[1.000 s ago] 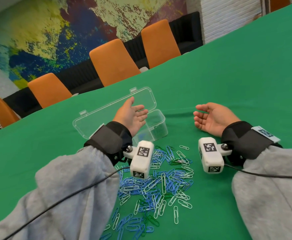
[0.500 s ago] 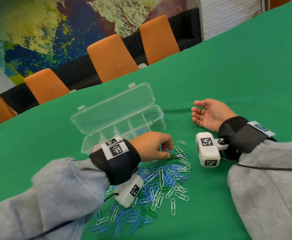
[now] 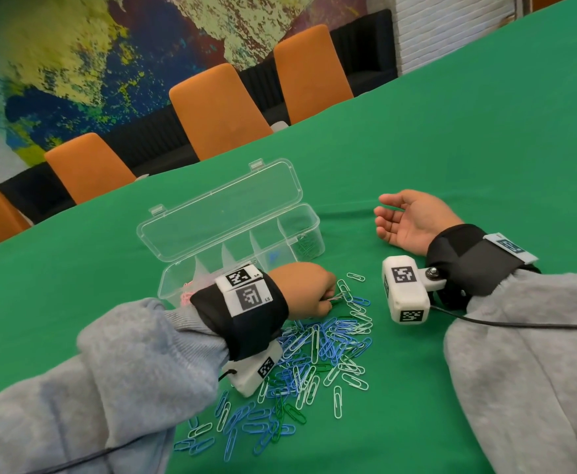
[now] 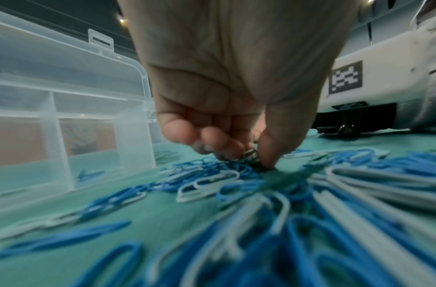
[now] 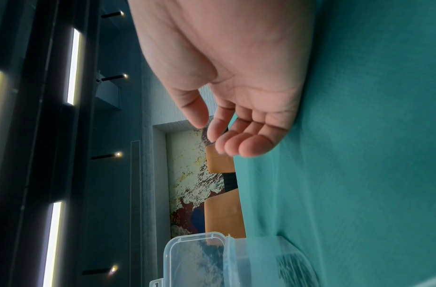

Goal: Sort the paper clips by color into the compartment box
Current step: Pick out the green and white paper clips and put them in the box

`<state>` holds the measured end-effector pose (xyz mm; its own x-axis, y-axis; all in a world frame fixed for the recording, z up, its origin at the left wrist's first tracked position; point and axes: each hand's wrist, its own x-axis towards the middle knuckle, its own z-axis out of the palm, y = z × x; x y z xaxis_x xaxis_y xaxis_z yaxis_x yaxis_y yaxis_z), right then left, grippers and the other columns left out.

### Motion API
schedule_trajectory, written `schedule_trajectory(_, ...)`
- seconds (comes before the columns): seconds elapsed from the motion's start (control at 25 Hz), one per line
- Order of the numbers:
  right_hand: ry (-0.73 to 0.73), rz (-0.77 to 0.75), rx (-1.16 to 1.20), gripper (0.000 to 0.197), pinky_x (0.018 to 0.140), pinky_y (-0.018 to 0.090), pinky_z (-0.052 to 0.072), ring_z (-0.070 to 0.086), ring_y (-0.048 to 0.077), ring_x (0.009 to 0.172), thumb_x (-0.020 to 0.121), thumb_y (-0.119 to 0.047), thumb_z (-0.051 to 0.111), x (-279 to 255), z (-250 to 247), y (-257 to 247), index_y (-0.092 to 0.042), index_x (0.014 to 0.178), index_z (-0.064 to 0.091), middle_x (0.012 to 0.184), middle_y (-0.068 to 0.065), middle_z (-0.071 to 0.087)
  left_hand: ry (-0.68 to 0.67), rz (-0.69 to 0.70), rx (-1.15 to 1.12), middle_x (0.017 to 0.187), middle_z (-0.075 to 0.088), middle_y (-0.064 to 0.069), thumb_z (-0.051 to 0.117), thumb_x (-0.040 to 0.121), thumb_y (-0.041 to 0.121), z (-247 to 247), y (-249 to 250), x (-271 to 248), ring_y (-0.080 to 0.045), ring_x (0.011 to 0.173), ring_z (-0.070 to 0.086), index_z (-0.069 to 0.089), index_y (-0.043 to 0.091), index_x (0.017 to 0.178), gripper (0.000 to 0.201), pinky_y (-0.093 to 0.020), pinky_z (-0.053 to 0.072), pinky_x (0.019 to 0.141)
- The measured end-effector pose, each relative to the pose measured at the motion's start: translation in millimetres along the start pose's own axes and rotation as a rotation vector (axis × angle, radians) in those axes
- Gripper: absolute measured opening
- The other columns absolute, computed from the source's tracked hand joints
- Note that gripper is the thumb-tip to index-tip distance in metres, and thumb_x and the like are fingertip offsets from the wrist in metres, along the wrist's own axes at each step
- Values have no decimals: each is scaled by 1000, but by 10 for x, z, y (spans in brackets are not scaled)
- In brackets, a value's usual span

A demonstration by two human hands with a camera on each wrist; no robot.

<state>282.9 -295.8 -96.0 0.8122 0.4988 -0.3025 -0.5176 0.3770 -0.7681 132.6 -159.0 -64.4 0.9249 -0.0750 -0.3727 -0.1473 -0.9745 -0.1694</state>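
Lowered since before, left hand (image 3: 306, 290) pinches wiry green paper clips (image 3: 336, 297); right hand (image 3: 413, 218) rests slack, palm up.

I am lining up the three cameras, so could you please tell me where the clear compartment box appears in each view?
Head: the compartment box sits centre-left on the green table, lid open, just beyond the left hand.
Left wrist: it fills the left edge, left of the hand.
Right wrist: only one end and the lid show at the bottom centre, below the right hand.
Shared landmark: the box's raised lid.
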Motion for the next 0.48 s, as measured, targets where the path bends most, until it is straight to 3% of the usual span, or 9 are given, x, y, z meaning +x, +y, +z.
schedule_trajectory(0.16,1,-3,6,16,46,17,47,49,15,59,93,-13,38,-11,0,3,-14,87,53,73,5,51,40,-40,-22,90,54,-15,47,91,16,31,-106,-58,-24,76,44,47,9,83,11,-35,40,70)
schedule_trajectory(0.32,3,-5,11,16,45,17,47,49,15,59,93,-13,38,-24,8,-5,-14,87,53,73,5,51,73,-78,-214,73,49,-3,53,94,20,27,-220,-138,-18,65,42,49,12,82,15,-26,31,62)
schedule_trajectory(0.48,2,-9,3,16,47,19,47,49,15,59,93,-13,38,-22,10,-1,-14,88,53,73,5,51,147,-159,-516,61,50,10,61,90,24,21,-324,-231,-3,53,44,55,19,74,18,-14,37,56)
